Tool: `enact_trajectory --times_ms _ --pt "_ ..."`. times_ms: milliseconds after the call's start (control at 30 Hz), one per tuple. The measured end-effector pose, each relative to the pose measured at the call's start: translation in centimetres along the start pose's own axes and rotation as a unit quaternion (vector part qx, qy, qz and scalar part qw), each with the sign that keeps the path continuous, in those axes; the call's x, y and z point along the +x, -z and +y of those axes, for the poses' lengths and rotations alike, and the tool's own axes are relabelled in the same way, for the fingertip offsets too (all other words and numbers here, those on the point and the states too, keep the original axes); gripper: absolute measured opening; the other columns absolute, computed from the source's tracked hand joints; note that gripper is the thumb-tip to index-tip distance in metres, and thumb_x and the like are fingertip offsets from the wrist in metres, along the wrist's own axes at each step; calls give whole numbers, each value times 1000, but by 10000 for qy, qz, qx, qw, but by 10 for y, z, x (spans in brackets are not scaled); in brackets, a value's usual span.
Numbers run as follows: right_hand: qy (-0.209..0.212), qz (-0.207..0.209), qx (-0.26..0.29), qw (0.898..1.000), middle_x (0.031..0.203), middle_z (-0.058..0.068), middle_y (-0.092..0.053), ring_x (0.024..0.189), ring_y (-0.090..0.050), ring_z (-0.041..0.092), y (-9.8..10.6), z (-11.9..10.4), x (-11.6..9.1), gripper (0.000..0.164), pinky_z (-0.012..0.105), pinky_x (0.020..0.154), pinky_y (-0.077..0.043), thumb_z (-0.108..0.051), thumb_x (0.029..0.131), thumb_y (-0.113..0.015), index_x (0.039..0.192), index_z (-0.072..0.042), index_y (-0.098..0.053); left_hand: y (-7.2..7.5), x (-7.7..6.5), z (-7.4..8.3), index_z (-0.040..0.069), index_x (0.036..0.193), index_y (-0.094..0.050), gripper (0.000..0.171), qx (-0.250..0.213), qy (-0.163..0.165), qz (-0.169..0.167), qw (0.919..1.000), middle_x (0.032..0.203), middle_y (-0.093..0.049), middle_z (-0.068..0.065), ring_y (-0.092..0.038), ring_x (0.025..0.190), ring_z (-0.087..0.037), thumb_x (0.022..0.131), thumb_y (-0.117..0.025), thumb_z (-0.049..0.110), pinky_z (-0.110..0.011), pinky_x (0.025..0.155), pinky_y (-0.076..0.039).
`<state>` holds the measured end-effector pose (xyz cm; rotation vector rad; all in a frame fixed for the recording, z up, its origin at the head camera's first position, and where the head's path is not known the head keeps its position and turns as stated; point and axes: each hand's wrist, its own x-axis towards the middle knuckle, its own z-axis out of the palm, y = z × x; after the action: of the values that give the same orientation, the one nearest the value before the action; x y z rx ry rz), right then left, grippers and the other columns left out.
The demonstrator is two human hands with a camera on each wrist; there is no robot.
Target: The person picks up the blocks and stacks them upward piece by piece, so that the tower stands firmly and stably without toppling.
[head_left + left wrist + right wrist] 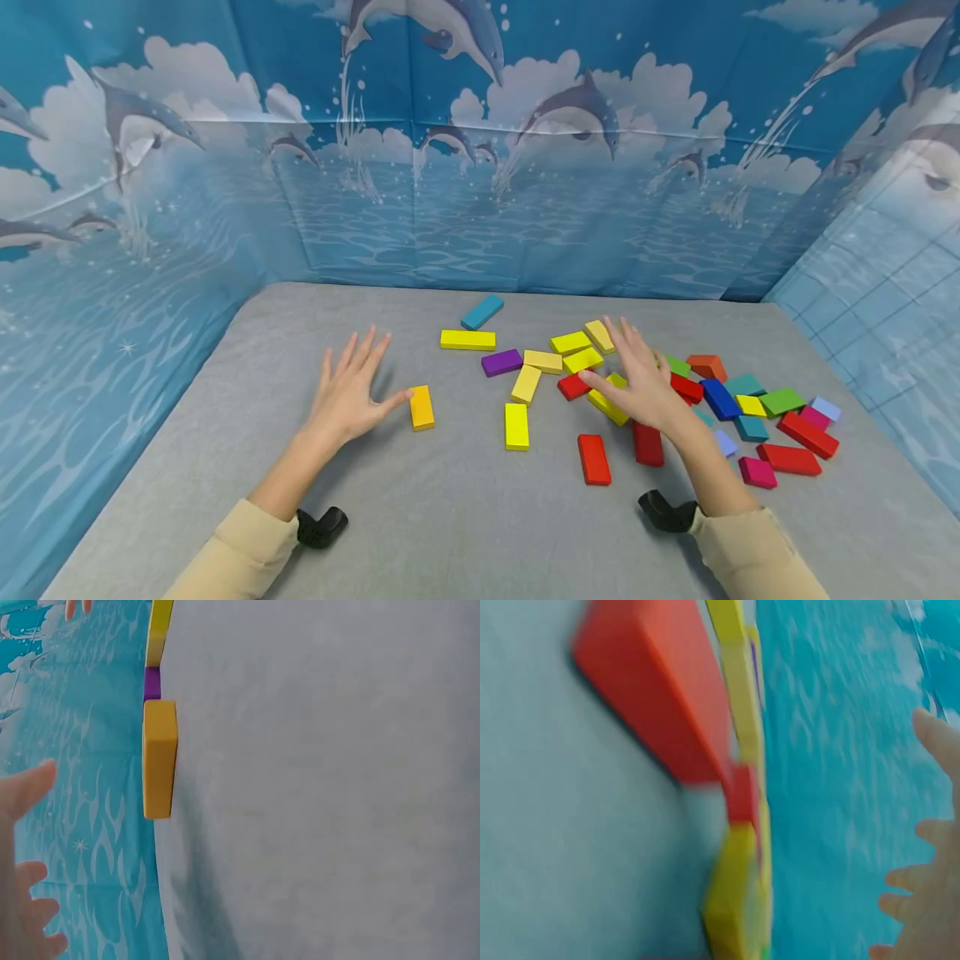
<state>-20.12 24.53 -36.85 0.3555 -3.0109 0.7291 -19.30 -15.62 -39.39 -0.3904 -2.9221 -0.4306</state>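
The grey bench [480,525] has a sheet [450,225], printed with dolphins, clouds and rippling water, hung behind it and along both sides. Places are given from the purple block [501,363], which lies with its long axis nearly side to side, right end slightly farther away.

The orange block [422,408] lies flat, left of the purple block and nearer the person; its long axis runs away from the person, far end leaning slightly left. The left hand [351,398] is left of both, fingers and thumb spread. From above, the thumb tip meets the orange block's edge, but the left wrist view shows the two apart.

The right hand [637,379] is also spread, over blocks right of the purple block. Under its thumb are a small red block [573,387] and a partly hidden yellow block [604,406]; contact cannot be told.

A long yellow block [467,340] lies side to side, just beyond the purple block and to its left, with a slanted blue block [482,312] farther back. Well to the purple block's right, a mixed heap includes a dark blue block [722,400] and a green block [782,402].
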Motion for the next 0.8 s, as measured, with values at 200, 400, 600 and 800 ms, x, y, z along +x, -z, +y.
enact_trajectory --times_ms 200,400,600,800 --pt "497 -57 1205 9914 151 10 -17 134 -21 34 -29 -27 -10 80 66 98 -19 -46 85 -58 147 -21 -14 -6 -8 5 14 145 -26 85 -1101 -268 118 9935 149 -24 -10 -19 136 -32 79 -58 57 -59 104 -12" --pt "1020 -62 1485 9836 148 6 -27 130 -31 30 -58 -43 -17 77 62 97 -28 -41 83 -63 145 -18 -24 -20 -14 7 8 139 -37 79 -1856 -547 306 9806 143 -36 -11 -30 130 -32 76 -68 45 -59 101 -21" --pt "1492 59 999 9837 140 5 -40 126 -36 26 -78 -46 -20 76 64 94 -24 -39 78 -70 141 -17 -33 -35 -17 4 7 135 -43 78 -1851 -782 393 9788 138 -43 -10 -38 125 -31 72 -71 44 -56 99 -26" --pt "1920 255 519 9797 127 4 -48 117 -41 20 -90 -45 -20 72 48 86 -30 -40 72 -75 133 -14 -46 -43 -17 3 9 133 -46 75 -1610 -1012 315 9812 134 -47 -10 -39 124 -30 72 -71 46 -56 99 -27"
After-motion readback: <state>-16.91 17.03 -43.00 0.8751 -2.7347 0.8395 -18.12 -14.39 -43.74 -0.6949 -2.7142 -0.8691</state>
